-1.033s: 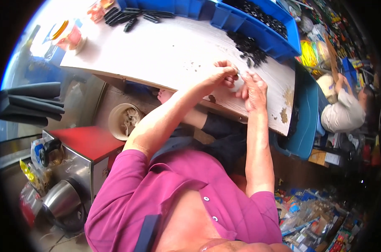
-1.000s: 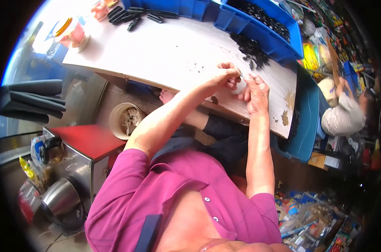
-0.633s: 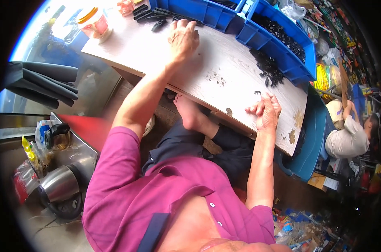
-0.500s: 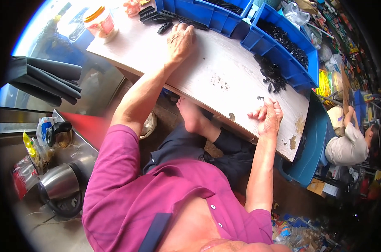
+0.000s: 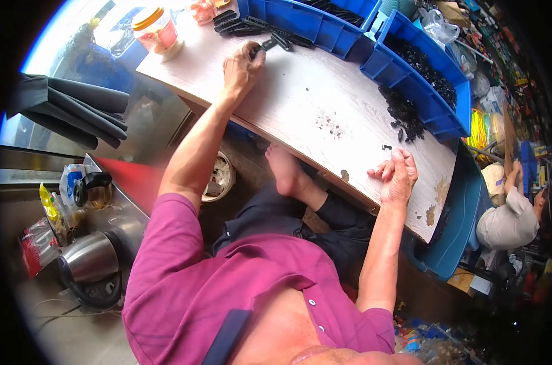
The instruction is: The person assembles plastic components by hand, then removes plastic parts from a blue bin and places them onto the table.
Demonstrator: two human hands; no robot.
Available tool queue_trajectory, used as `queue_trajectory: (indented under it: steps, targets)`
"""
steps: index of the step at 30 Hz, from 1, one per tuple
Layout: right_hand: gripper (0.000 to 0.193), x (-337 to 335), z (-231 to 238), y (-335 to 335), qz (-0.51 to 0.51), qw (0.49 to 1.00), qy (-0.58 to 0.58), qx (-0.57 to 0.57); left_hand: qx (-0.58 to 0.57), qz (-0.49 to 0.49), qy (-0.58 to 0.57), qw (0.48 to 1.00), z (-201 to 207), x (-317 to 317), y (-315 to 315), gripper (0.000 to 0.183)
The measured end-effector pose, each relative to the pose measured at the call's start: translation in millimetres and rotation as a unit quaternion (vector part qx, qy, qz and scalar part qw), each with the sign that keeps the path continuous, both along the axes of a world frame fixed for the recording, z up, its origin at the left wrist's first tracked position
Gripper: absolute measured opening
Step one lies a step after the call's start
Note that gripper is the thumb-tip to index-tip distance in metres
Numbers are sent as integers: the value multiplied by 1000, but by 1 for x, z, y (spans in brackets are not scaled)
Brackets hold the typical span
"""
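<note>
My left hand [image 5: 242, 70] is closed around a short black plastic piece [image 5: 267, 45], which sticks out past the thumb and fingers. Just beyond it, several long black plastic strips [image 5: 238, 25] lie in a loose row on the table. Over the right part of the table, my right hand [image 5: 399, 176] is closed in a pinch, the other fingers curled. A tiny black part [image 5: 386, 147] shows at its fingertips; their exact hold on it is too small to see. Beyond this hand lies a heap of small black parts [image 5: 403, 114].
Two blue bins [image 5: 300, 27] stand along the table's far edge, one with black strips, the other with small black parts [image 5: 419, 61]. A jar with an orange lid [image 5: 154, 30] sits far left. A teal tub [image 5: 452, 234] adjoins the right end. Another person [image 5: 508, 219] sits farther right.
My left hand has drawn back slightly from the row of strips, with a black piece now showing in its grip. The right hand keeps its pinch. The whole view has shifted a little.
</note>
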State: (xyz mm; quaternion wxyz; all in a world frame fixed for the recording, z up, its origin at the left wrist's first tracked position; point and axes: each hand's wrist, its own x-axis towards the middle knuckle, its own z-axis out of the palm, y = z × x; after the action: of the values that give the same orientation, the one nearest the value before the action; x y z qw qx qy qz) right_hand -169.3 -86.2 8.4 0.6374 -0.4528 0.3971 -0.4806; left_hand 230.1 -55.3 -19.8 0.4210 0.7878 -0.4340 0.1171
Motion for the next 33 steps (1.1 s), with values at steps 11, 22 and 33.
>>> queue_trajectory:
  steps: [11, 22, 33]
  targets:
    - [12, 27, 3, 6, 26, 993, -116, -7, -85, -328, 673, 657, 32, -191, 41, 30]
    - [14, 16, -2, 9, 19, 997, -75, -3, -36, -419, 694, 584, 24, -240, 29, 28]
    - [14, 19, -8, 2, 17, 999, -44, 1, -4, -332, 717, 612, 47, -237, 27, 17]
